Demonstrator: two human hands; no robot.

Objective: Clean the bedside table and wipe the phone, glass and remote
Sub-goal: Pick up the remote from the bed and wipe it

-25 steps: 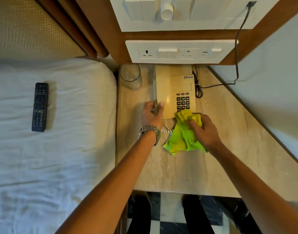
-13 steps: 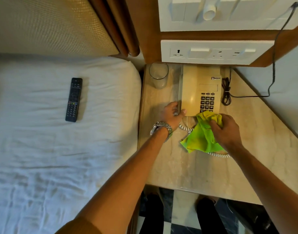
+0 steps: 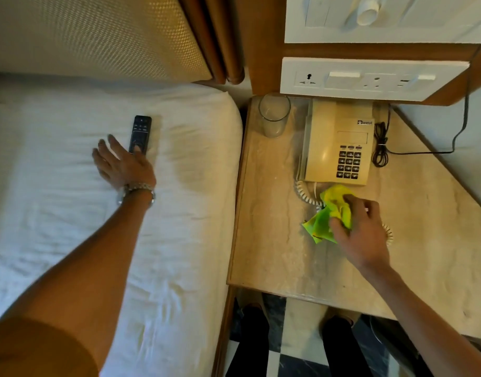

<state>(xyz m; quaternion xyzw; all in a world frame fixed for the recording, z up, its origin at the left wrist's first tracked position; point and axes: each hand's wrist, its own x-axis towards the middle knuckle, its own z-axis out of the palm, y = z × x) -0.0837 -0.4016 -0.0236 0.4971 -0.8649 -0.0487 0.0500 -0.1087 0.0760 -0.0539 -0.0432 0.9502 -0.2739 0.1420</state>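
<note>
Left hand [image 3: 122, 165] stretched over the bed [image 3: 57, 213], fingers spread, thumb touching the black remote [image 3: 140, 134] near the bed's head end, right hand [image 3: 362, 229] clamped on a crumpled green cloth [image 3: 326, 216] mid-table [image 3: 269, 240], before the beige phone [image 3: 337, 142]

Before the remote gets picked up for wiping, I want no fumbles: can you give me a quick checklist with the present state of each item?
1. Left hand at the remote: ok, fingers spread, fingertips on its near end.
2. Grip closed around the remote: not ok, hand open.
3. Remote lies flat on the bed, nothing on it: ok.
4. Cloth ready: ok, bunched in the right hand on the bedside table.
5. Glass upright, away from both hands: ok.
6. Cloth clear of the phone cord: not ok, it lies over the coils.
</note>
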